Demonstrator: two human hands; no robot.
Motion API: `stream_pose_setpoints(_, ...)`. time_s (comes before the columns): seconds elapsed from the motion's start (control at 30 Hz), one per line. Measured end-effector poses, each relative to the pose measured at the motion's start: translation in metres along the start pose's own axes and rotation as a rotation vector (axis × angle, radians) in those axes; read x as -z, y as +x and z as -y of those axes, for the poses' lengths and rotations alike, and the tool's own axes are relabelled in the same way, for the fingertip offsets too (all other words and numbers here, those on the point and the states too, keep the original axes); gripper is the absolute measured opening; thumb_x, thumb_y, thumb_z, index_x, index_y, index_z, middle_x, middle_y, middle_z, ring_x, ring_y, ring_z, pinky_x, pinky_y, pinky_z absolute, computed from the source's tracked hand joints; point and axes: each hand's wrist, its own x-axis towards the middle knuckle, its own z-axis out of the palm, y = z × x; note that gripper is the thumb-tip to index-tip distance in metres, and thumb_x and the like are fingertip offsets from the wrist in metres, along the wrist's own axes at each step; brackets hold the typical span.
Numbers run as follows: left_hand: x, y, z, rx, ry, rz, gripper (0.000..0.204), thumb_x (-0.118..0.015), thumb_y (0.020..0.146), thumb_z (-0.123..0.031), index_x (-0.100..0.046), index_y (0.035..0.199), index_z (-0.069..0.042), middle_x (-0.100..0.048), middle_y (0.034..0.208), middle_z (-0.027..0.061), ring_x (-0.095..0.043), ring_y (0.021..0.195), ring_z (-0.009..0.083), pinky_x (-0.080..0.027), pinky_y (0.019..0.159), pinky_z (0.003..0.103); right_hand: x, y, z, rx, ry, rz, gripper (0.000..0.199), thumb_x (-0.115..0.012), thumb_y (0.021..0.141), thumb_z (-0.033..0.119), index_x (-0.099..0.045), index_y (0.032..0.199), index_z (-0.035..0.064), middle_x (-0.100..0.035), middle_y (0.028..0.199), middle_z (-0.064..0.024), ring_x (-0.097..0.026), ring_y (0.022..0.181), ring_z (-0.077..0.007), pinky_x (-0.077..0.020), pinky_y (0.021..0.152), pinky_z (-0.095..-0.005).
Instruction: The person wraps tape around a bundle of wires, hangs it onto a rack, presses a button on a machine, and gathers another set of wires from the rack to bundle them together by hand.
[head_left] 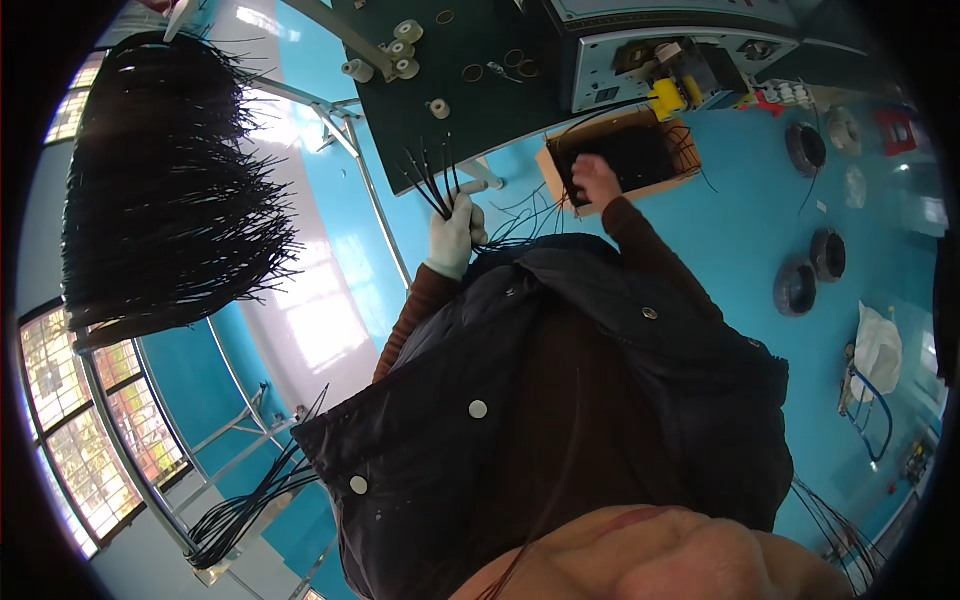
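Observation:
My left hand (456, 232), in a white glove, is closed around several thin black cables (432, 190). Their tips stick up above the fist, and their lengths trail off to the right across my lap. My right hand (596, 182) is bare and slightly blurred, its fingers loosely bent and parted with nothing visible in them. It hovers over the near left part of an open cardboard box (590, 209). Inside the box is a dark mass whose details I cannot make out, and more thin black cables (686, 150) hang over its right side.
A machine (640, 75) with a yellow part (668, 100) stands on the dark green table (400, 125), near several white spools (408, 32). A thick bunch of black cables (160, 190) hangs from a metal rack at left. Black coils (797, 287) lie on the blue floor at right.

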Motion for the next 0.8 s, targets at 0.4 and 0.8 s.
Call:
stream_pose_setpoints(0.4,-0.009,-0.005,-0.007,0.116,0.189,0.156,0.035,-0.04,0.092,-0.019,-0.049,0.119,0.001,-0.028,0.047,-0.006,-0.027,0.037,0.0054,-0.026,0.037,0.022,0.003,0.016,0.085,0.165,0.465,-0.004,0.025,-0.053,0.086,0.026,-0.055,0.105,0.0089,-0.063,0.099,-0.0047,-0.057,0.088,-0.0112,-0.0424,0.075,-0.0273)
stream_pose_setpoints(0.8,-0.009,-0.003,-0.012,0.144,0.19,0.165,0.037,-0.038,0.093,-0.023,-0.05,0.118,0.001,-0.041,0.054,-0.002,-0.034,0.041,0.006,-0.032,0.041,0.021,-0.015,0.002,0.062,0.128,0.277,0.019,0.031,-0.039,0.095,0.03,-0.056,0.099,0.0048,-0.064,0.091,-0.0053,-0.06,0.079,-0.0112,-0.0477,0.068,-0.0249)
